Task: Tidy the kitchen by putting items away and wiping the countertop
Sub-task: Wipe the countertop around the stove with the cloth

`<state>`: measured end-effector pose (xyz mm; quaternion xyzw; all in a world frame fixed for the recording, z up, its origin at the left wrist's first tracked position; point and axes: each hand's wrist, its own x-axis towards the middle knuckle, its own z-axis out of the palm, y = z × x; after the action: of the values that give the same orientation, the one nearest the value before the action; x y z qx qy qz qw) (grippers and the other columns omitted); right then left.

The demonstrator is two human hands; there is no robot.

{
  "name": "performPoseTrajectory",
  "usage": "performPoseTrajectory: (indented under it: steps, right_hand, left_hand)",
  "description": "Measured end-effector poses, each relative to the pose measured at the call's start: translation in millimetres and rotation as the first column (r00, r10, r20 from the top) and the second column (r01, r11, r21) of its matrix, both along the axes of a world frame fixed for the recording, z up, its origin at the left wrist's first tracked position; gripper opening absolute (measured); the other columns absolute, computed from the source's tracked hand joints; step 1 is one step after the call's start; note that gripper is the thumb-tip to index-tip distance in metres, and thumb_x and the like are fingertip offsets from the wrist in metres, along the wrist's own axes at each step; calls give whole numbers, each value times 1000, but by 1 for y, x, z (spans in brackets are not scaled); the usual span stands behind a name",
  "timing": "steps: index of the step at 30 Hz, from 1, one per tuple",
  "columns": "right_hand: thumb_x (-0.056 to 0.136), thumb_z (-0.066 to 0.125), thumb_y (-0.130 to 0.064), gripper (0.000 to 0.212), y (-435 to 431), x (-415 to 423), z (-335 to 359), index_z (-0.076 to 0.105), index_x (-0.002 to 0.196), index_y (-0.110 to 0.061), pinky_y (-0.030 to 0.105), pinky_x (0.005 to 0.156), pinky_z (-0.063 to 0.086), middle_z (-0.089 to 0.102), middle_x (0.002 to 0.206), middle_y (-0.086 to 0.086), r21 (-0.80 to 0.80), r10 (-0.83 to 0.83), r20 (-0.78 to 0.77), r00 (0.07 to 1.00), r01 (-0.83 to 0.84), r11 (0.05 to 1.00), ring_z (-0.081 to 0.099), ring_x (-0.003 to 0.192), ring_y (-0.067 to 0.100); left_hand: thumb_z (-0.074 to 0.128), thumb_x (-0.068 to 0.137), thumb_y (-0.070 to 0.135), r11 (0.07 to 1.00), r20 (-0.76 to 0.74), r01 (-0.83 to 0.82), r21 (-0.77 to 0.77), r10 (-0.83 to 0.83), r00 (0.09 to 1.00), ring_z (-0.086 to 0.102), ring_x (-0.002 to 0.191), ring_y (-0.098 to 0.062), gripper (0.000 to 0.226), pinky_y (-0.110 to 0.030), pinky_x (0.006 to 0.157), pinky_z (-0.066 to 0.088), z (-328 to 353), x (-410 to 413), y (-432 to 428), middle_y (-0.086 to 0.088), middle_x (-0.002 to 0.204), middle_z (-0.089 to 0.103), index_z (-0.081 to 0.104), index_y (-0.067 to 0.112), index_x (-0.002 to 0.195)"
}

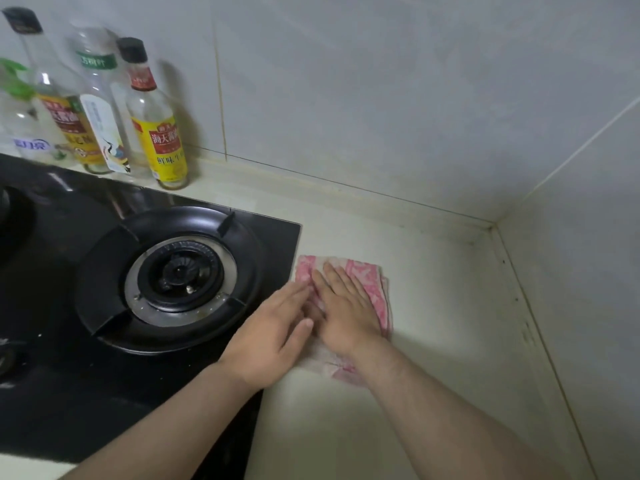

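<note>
Glass bottles [100,109] stand in a blurred row along the back left edge of the worktop [450,358], against the pale tiled wall [381,98]. The rightmost one has a yellow label and a dark cap. In front of them a glossy black hob [52,393] is set into the worktop, with a round burner [180,271] near its right edge.

The left hand [277,337] reaches across the hob's right edge. Its fingers are straight and close together and grip nothing, and their tips touch the left part of a pink-and-white patterned cloth [370,282]. The right hand [346,313] lies flat on the middle of the cloth, fingers straight and slightly spread, pressing down without curling round it.

The cloth lies folded on the worktop, just beside the hob's right edge and well apart from the far right corner where the walls meet.
</note>
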<state>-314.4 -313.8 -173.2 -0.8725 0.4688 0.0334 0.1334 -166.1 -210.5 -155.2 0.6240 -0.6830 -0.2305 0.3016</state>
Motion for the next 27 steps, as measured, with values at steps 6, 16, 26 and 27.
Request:
performPoseTrajectory:
  steps: [6, 16, 26, 27]
  right_hand:
    - [100, 21, -56, 64, 16, -1, -6, 1, 157, -35, 32, 123, -8, -6, 166, -8, -14, -18, -25, 1000, 18, 1000, -10, 151, 9]
    - [99, 19, -58, 65, 64, -5, -9, 4, 158, -33, 34, 123, -7, -5, 166, -8, -36, 33, -11, 999, -34, 999, -8, 152, 12]
    - [97, 20, -59, 69, 168, -39, 3, 4, 158, -32, 34, 122, -10, -9, 165, -9, 34, 104, 28, 994, -105, 994, -13, 151, 9]
    - [96, 20, -61, 70, 170, -50, 4, 4, 158, -33, 35, 123, -8, -8, 165, -10, 40, 126, 19, 992, -127, 991, -12, 151, 8]
  left_hand:
    - [33, 96, 43, 999, 252, 40, 5, -40, 967, 29, 140, 0, 51, -21, 116, 23, -19, 28, 91, 8, 146, 48, 49, 24, 140]
    - [47, 99, 22, 993, 351, -107, 44, 85, 932, 27, 145, -22, 47, -31, 119, 12, -28, 36, 87, -8, 154, 37, 44, 9, 144]
    - [46, 99, 18, 988, 359, -136, 73, 101, 928, 29, 144, -23, 45, -32, 120, 15, -19, 31, 87, -9, 153, 38, 46, 7, 143]
    - [46, 99, 18, 987, 354, -141, 77, 105, 929, 29, 144, -23, 45, -32, 120, 15, -18, 30, 88, -9, 153, 38, 46, 8, 143]
